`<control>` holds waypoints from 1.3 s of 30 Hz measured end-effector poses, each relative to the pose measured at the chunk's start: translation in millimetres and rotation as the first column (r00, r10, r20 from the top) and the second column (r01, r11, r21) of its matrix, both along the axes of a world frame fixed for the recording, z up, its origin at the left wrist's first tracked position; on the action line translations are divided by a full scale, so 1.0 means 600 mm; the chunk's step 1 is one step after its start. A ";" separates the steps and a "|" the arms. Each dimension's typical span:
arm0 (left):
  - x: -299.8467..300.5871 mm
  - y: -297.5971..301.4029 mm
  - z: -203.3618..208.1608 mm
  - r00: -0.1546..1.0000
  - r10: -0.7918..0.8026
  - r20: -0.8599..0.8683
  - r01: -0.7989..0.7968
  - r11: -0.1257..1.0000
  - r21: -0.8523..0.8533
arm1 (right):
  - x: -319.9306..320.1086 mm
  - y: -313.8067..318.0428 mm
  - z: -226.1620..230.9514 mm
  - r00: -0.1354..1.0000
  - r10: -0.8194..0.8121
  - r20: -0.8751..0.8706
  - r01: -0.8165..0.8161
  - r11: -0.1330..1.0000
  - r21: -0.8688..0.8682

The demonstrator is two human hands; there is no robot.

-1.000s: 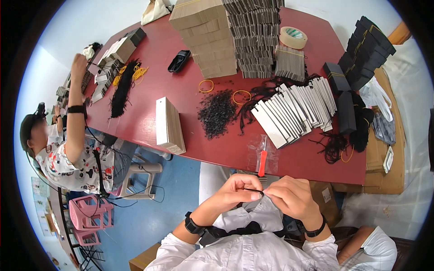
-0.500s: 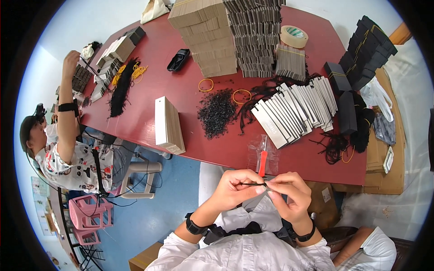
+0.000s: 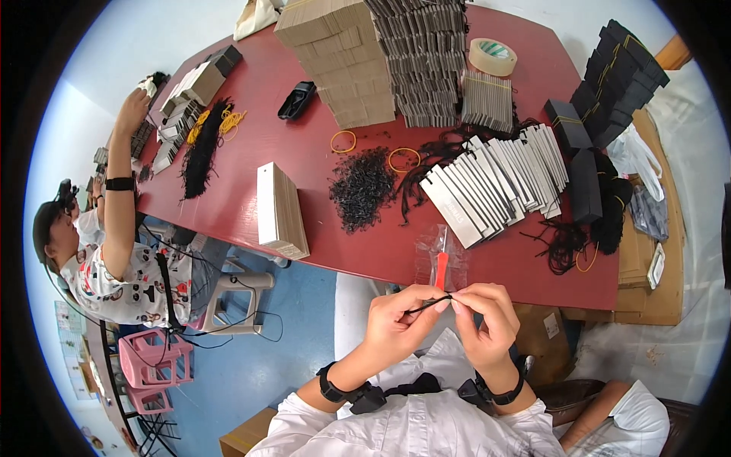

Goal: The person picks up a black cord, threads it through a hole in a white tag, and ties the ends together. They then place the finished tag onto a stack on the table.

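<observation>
Above my lap, just off the table's near edge, both hands meet at a thin black cord (image 3: pixel 429 305). My left hand (image 3: pixel 392 321) is closed, pinching the cord between thumb and forefinger. Its end at the fingertips is gripped by my right hand (image 3: pixel 487 316), also closed in a pinch. Whether a small clip or knot sits between the fingertips is too small to tell. Right beyond the fingers, a red-handled tool with a thin metal shaft (image 3: pixel 442 266) lies on a clear plastic bag (image 3: pixel 457 263).
On the red table (image 3: pixel 365 263) are a heap of small black clips (image 3: pixel 360 190), fanned white tags (image 3: pixel 495 190) with black cords, and a stack of cards (image 3: pixel 280 209). Tall cardboard stacks (image 3: pixel 346 72), a tape roll (image 3: pixel 493 57) and black boxes (image 3: pixel 585 186) stand farther back. A co-worker (image 3: pixel 114 259) sits left.
My hands have risen slightly, still together, and more of the black cord shows below the left fingers. The co-worker's raised arm has shifted a little to the right.
</observation>
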State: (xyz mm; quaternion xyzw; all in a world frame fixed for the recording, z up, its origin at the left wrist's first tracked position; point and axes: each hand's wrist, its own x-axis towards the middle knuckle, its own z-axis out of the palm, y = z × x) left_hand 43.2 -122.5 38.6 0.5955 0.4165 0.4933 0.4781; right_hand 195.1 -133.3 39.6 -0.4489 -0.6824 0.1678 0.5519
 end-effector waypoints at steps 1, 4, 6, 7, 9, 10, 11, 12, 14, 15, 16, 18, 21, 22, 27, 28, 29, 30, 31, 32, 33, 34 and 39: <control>0.001 0.000 0.000 1.000 0.016 -0.019 -0.016 1.000 -0.005 | -0.001 0.002 0.000 1.000 -0.001 -0.001 0.001 1.000 -0.001; 0.012 -0.006 -0.007 0.997 0.071 -0.041 -0.073 0.997 -0.030 | -0.008 0.005 -0.001 0.995 -0.040 0.087 0.037 0.998 0.041; 0.019 -0.008 -0.008 0.993 0.112 -0.044 -0.114 0.992 -0.051 | -0.013 0.005 -0.012 0.990 -0.088 0.114 0.089 0.996 -0.001; 0.021 -0.008 -0.003 0.988 0.128 -0.082 -0.131 0.991 -0.037 | -0.012 0.006 -0.013 0.990 -0.088 0.114 0.089 0.996 -0.002; 0.023 -0.007 0.000 0.982 0.144 -0.120 -0.148 0.989 -0.024 | -0.011 0.007 -0.014 0.987 -0.087 0.136 0.096 0.993 -0.066; 0.023 -0.007 0.000 0.982 0.136 -0.131 -0.145 0.988 -0.056 | -0.011 0.007 -0.014 0.987 -0.087 0.136 0.097 0.993 -0.067; 0.024 -0.006 0.000 0.981 0.128 -0.143 -0.141 0.986 -0.088 | -0.010 0.008 -0.013 0.987 -0.086 0.135 0.096 0.993 -0.074; 0.022 -0.004 -0.001 0.981 0.130 -0.143 -0.144 0.986 -0.090 | -0.011 0.010 -0.013 0.988 -0.081 0.134 0.092 0.992 -0.082; 0.016 0.003 -0.006 0.957 0.091 0.276 0.031 0.912 -0.409 | -0.011 0.013 -0.005 0.988 -0.068 0.138 0.077 0.995 -0.063; 0.016 0.005 -0.008 0.957 0.091 0.276 0.031 0.912 -0.409 | -0.010 0.014 -0.004 0.988 -0.060 0.143 0.067 0.997 -0.042; 0.015 0.008 -0.010 0.944 0.082 0.319 0.061 0.908 -0.415 | -0.009 0.015 -0.004 0.988 -0.060 0.144 0.067 0.997 -0.043; 0.015 0.009 -0.010 0.929 0.073 0.362 0.093 0.903 -0.419 | -0.009 0.016 -0.006 0.992 -0.038 0.122 0.048 0.995 -0.083; 0.019 0.009 -0.011 0.927 0.094 0.362 0.068 0.910 -0.410 | -0.011 0.017 -0.008 0.986 -0.065 0.151 0.078 0.994 -0.081; 0.020 0.007 -0.018 0.941 0.106 0.321 0.032 0.918 -0.396 | -0.014 0.017 -0.009 0.986 -0.064 0.151 0.077 0.994 -0.081; 0.021 0.006 -0.016 0.968 0.123 0.218 -0.035 0.929 -0.369 | -0.019 0.016 -0.014 0.971 -0.122 0.208 0.136 0.989 -0.052; 0.022 0.007 -0.015 0.965 0.125 0.229 -0.036 0.932 -0.360 | -0.020 0.016 -0.014 0.971 -0.122 0.208 0.135 0.989 -0.053; 0.022 0.007 -0.014 0.962 0.127 0.240 -0.036 0.936 -0.351 | -0.022 0.016 -0.013 0.970 -0.128 0.205 0.140 0.989 -0.045; 0.022 0.008 -0.013 0.962 0.127 0.240 -0.035 0.935 -0.352 | -0.022 0.016 -0.013 0.970 -0.134 0.203 0.145 0.989 -0.037; 0.022 0.008 -0.013 0.970 0.123 0.207 -0.045 0.937 -0.346 | -0.022 0.016 -0.013 0.970 -0.135 0.204 0.145 0.989 -0.038; 0.023 0.008 -0.012 0.977 0.120 0.174 -0.055 0.939 -0.339 | -0.021 0.015 -0.014 0.972 -0.126 0.196 0.140 0.988 -0.061; 0.023 0.007 -0.013 0.977 0.122 0.173 -0.057 0.938 -0.342 | -0.021 0.015 -0.015 0.976 -0.114 0.187 0.132 0.987 -0.087; 0.024 0.007 -0.013 0.987 0.137 0.087 -0.111 0.960 -0.257 | -0.020 0.015 -0.013 0.976 -0.112 0.187 0.130 0.987 -0.090; 0.016 0.014 -0.013 0.967 0.176 -0.186 -0.176 0.984 0.020 | 0.002 0.021 0.009 0.996 0.084 -0.015 -0.083 0.903 -0.421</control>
